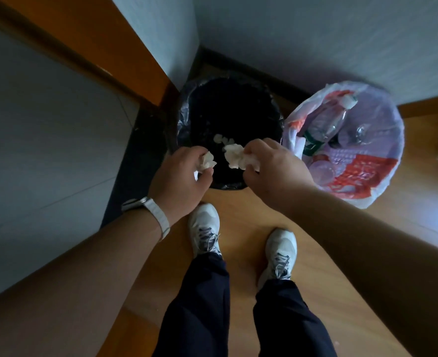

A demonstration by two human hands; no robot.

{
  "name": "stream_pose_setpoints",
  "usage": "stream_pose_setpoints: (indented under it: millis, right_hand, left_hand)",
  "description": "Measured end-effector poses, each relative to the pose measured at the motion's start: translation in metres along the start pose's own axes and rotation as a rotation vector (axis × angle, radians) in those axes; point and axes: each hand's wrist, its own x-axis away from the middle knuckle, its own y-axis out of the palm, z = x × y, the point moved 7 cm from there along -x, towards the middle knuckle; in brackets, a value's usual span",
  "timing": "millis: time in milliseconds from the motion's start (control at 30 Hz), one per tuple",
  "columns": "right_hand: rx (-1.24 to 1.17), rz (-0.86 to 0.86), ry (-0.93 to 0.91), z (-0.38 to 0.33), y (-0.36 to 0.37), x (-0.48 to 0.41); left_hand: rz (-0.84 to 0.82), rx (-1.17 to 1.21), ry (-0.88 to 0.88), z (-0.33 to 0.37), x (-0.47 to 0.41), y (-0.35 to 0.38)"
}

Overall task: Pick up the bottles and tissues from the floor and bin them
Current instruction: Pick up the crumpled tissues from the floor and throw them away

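Observation:
I stand over a round bin lined with a black bag (187,104) in the corner. My left hand (179,179) grips a small crumpled white tissue (207,161) above the bin's near edge. My right hand (272,161) pinches a bigger crumpled tissue (236,155) over the bin's opening. A few white tissue bits (219,138) lie at the bottom of the black bin. To the right stands a second bin lined with a white and red bag (382,176). It holds a clear plastic bottle (328,122) with a white cap and other clear plastic items.
Grey walls meet in the corner behind the bins, with a dark skirting board (264,76). A wooden door frame (104,47) runs on the left. My two white shoes (205,228) stand on the wooden floor just before the black bin.

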Motion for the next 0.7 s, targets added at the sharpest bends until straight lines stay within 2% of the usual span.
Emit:
stream_pose_setpoints:
  millis: [133,267,500,700]
  right_hand:
    - [0.019,-0.034,0.024,0.028,0.043,-0.006]
    - [0.068,-0.055,0.054,0.032,0.041,0.009]
    - [0.135,0.006,0.096,0.004,-0.049,0.056]
    - [0.2,0.116,0.106,-0.038,-0.159,0.106]
  left_hand:
    - [0.005,-0.035,0.01,-0.022,-0.007,0.026]
    - [-0.022,-0.091,0.026,-0.02,0.001,0.022]
    - [-0.076,-0.278,0.171,0.05,0.026,-0.034]
    - [-0.001,-0.367,0.332,0.151,0.05,-0.109]
